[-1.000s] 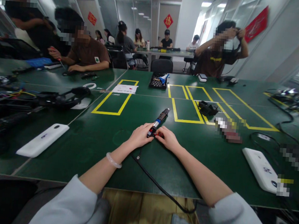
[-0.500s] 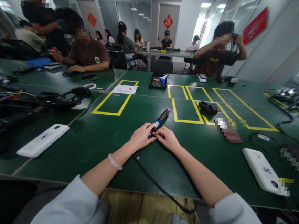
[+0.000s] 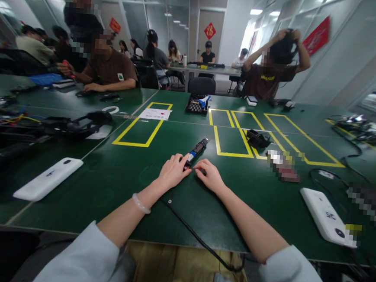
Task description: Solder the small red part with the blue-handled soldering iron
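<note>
My left hand point(image 3: 173, 172) holds a slim black tool point(image 3: 196, 151) against the green table, its fingers wrapped over the near end. The tool has a blue and silver section in its middle and a narrow metal tip pointing away to the right. Small red parts show by my left fingertips; the rest of that end is hidden under the hand. Just to the right, my right hand point(image 3: 211, 177) is closed, thumb and forefinger pinched together, a little apart from the tool. Anything in the pinch is too small to make out. A black cable point(image 3: 196, 234) runs from beneath my left wrist over the table edge.
White numbered power-bank-like cases lie at left point(image 3: 50, 179) and right point(image 3: 327, 217). A black bit tray point(image 3: 196, 107), a black part point(image 3: 258, 138) and a paper sheet point(image 3: 155, 113) lie farther back. Wires and black gear crowd both sides. Co-workers sit across the table.
My right hand has drawn slightly away from the tool, opening a small gap. My left hand still holds the tool. Across the table, a co-worker has raised both hands to the head.
</note>
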{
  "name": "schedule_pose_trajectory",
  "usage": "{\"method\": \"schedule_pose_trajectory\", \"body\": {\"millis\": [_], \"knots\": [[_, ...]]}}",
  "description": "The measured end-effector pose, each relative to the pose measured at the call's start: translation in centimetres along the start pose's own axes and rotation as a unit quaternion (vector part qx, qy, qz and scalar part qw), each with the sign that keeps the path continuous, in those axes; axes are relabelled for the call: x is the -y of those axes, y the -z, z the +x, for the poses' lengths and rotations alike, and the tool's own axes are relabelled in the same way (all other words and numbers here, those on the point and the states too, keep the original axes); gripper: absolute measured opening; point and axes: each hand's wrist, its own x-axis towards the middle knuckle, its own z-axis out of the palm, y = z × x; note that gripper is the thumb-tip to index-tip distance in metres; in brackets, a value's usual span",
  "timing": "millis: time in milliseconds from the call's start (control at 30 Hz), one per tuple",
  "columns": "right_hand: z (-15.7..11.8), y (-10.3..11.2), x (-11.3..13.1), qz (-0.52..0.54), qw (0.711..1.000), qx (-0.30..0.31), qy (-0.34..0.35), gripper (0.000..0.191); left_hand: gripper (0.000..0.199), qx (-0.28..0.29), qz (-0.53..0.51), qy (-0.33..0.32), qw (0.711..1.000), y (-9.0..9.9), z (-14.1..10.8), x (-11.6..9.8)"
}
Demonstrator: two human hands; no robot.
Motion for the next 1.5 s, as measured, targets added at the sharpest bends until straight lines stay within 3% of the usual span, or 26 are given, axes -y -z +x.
{"method": "schedule_pose_trajectory", "body": {"millis": [167, 333, 567, 733, 867, 1100, 1267, 1400, 1500], "knots": [[0.0, 0.2, -0.3, -0.003, 1.0, 0.002, -0.011, 0.014, 0.061, 0.013, 0.039, 0.058, 0.997, 0.7, 0.1, 3.9], [-0.1, 0.2, -0.4, -0.001, 1.0, 0.012, -0.018, 0.013, 0.062, 0.034, 0.041, 0.164, 0.985, 1.3, 0.1, 10.0], [-0.1, 0.2, -0.5, -0.002, 1.0, 0.014, -0.019, 0.013, 0.064, 0.017, 0.044, 0.329, 0.943, 2.3, -1.7, 18.1], [-0.1, 0.3, -0.3, -0.005, 1.0, 0.019, -0.02, 0.014, 0.065, -0.009, 0.071, 0.422, 0.904, 2.9, -3.3, 21.5], [-0.1, 0.3, -0.2, -0.002, 1.0, 0.022, -0.023, 0.014, 0.062, -0.036, 0.1, 0.459, 0.882, 2.9, -4.3, 22.7], [0.1, 0.2, -0.4, 0.039, 0.999, 0.014, -0.032, 0.013, 0.054, -0.094, 0.133, 0.416, 0.895, 2.6, -4.9, 22.5], [0.2, 0.2, -1.2, 0.079, 0.995, 0.012, -0.062, 0.014, 0.049, -0.087, 0.084, 0.461, 0.879, 3.4, -4.5, 21.8], [0.3, 0.1, -1.5, 0.096, 0.992, 0.01, -0.076, 0.015, 0.038, -0.074, 0.065, 0.457, 0.884, 3.8, -4.6, 21.6], [0.3, 0.0, -1.4, 0.104, 0.99, 0.013, -0.09, 0.015, 0.033, -0.099, 0.077, 0.453, 0.883, 3.8, -4.6, 21.6]]}}
